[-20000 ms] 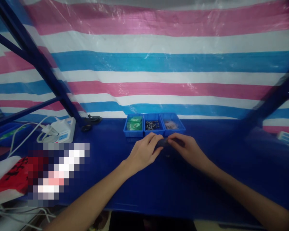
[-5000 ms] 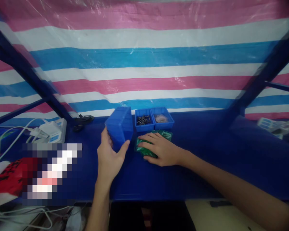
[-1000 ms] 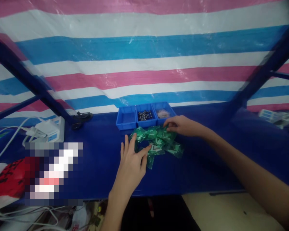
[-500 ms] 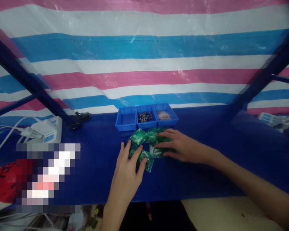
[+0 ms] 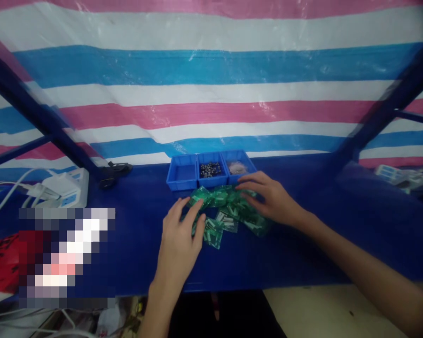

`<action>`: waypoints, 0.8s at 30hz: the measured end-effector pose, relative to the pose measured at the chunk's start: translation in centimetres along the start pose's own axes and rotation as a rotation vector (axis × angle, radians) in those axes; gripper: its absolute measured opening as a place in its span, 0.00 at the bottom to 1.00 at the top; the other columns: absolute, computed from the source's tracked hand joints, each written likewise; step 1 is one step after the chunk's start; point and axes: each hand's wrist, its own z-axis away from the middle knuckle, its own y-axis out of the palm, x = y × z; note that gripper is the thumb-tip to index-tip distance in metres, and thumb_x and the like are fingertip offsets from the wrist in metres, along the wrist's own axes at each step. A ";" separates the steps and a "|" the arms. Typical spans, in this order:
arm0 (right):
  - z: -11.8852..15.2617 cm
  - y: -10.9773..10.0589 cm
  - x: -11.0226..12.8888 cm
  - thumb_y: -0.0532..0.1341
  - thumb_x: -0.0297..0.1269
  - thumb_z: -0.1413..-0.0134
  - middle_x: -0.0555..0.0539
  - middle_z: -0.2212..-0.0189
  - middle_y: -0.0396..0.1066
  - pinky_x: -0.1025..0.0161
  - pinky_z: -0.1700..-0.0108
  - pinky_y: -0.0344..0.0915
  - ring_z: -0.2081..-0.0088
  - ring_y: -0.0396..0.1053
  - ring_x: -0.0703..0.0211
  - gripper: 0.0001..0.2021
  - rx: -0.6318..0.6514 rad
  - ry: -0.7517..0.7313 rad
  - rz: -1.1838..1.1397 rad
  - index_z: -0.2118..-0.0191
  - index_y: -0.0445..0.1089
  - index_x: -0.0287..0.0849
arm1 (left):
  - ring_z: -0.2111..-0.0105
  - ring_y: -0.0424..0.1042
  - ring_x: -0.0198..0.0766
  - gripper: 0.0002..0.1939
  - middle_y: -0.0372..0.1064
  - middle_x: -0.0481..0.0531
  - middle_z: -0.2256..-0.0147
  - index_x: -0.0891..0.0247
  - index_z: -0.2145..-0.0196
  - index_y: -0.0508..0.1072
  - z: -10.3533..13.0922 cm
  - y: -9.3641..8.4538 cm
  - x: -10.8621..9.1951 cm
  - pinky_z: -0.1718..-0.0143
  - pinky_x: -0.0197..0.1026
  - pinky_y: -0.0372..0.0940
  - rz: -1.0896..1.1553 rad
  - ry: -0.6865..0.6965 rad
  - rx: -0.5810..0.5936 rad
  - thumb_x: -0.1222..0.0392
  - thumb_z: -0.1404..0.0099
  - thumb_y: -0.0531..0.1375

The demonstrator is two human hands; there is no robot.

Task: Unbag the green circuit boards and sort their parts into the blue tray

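Note:
Several small green plastic bags point(image 5: 229, 206) lie in a loose pile on the blue table, with pale strip-like pieces showing through them. At the pile's left edge is my left hand point(image 5: 181, 230), fingers spread over and beside the nearest bag point(image 5: 213, 232). My right hand point(image 5: 271, 197) hovers at the upper right of the pile, its fingers apart and reaching over the bags. Neither hand grips a bag. Behind the pile stand three blue bins: the left bin point(image 5: 182, 183) is bare inside, the middle one holds small dark and shiny parts point(image 5: 210, 170), the right one a pale heap point(image 5: 237, 167).
A white power strip point(image 5: 78, 188) with cables sits at the left, near a dark object point(image 5: 114, 171). Red patterned cloth point(image 5: 2, 263) lies at the front left. Blue frame posts point(image 5: 380, 108) rise on both sides before a striped sheet point(image 5: 211, 70). Pale items point(image 5: 398, 176) lie far right.
My right hand has moved up and slightly right, uncovering bags on the pile's right side. My left hand has shifted slightly up and left along the bags.

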 end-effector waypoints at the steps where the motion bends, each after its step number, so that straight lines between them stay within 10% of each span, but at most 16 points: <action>1: -0.3 -0.2 -0.5 0.56 0.38 0.35 0.41 0.48 0.71 0.47 0.45 0.64 0.47 0.67 0.45 0.13 -0.043 0.032 0.042 0.49 0.73 0.47 | 0.40 0.62 0.52 0.18 0.62 0.57 0.42 0.53 0.42 0.69 -1.3 -0.5 -0.1 0.42 0.57 0.62 -0.014 0.027 -0.025 0.56 0.26 0.52; 6: -3.2 -1.4 -4.8 0.56 0.40 0.38 0.36 0.58 0.73 0.49 0.53 0.64 0.56 0.70 0.43 0.15 -0.155 0.345 0.235 0.52 0.73 0.40 | 0.52 0.69 0.53 0.19 0.68 0.60 0.51 0.57 0.42 0.70 -9.9 -2.5 -0.4 0.51 0.56 0.67 -0.109 0.097 0.066 0.58 0.30 0.57; 10: -4.2 -0.5 -7.4 0.56 0.39 0.41 0.41 0.70 0.74 0.55 0.60 0.63 0.65 0.70 0.47 0.15 -0.170 0.554 0.205 0.53 0.71 0.37 | 0.58 0.71 0.53 0.24 0.71 0.62 0.58 0.58 0.48 0.76 -14.6 -1.2 1.1 0.59 0.53 0.69 -0.159 0.106 0.366 0.50 0.41 0.68; 17: -2.8 2.0 -7.6 0.54 0.38 0.40 0.45 0.72 0.73 0.59 0.61 0.63 0.68 0.71 0.51 0.13 -0.217 0.558 0.087 0.54 0.70 0.39 | 0.61 0.71 0.45 0.14 0.66 0.58 0.58 0.58 0.52 0.78 -14.3 2.4 5.3 0.54 0.49 0.68 -0.083 0.275 0.445 0.56 0.36 0.64; 24: -3.0 1.7 -7.4 0.54 0.39 0.40 0.45 0.72 0.73 0.58 0.61 0.64 0.69 0.70 0.51 0.14 -0.222 0.540 0.070 0.53 0.69 0.39 | 0.50 0.64 0.54 0.08 0.58 0.60 0.47 0.60 0.59 0.80 -13.3 2.8 4.7 0.50 0.55 0.64 -0.191 0.291 0.270 0.59 0.35 0.63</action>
